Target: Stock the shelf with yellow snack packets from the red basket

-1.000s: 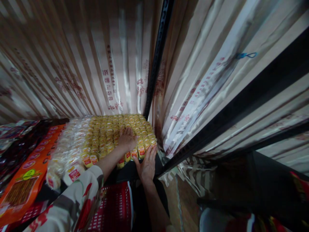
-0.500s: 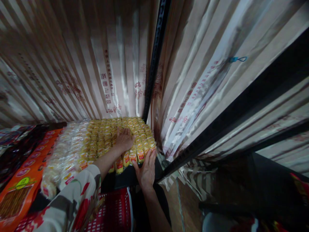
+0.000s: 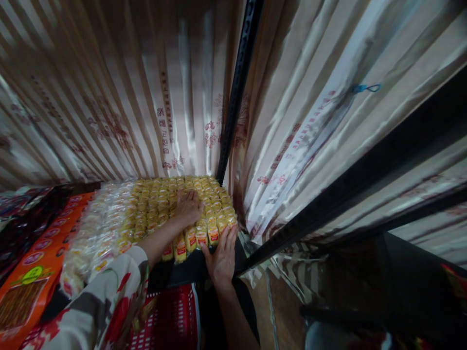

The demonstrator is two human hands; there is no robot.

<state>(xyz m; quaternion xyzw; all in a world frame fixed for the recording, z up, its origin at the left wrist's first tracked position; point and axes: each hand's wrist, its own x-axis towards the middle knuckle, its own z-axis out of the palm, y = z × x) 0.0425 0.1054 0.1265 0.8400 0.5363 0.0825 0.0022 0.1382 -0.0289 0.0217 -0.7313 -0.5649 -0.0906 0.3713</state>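
Observation:
Rows of small yellow packaged snacks (image 3: pixel 153 204) in clear wrappers with red labels stand side by side on a dark shelf (image 3: pixel 175 277). My left hand (image 3: pixel 188 209) lies flat on top of the yellow packs, fingers stretched toward the back. At the front right corner of the rows, my right hand (image 3: pixel 222 255) rests against the end packs, its thumb apart from its extended fingers. Neither hand lifts anything. The undersides of both hands are hidden.
White wrapped packs (image 3: pixel 109 218) fill the rows at left, beside orange snack bags (image 3: pixel 32 272) and dark packs (image 3: pixel 22 228). A red basket (image 3: pixel 175 316) is below the shelf front. Black metal posts (image 3: pixel 237 92) and pleated curtains (image 3: pixel 189 97) stand behind and right.
The view has shifted very slightly. My left forearm and sleeve have moved a little down and left; both hands stay at the same places on the yellow packs.

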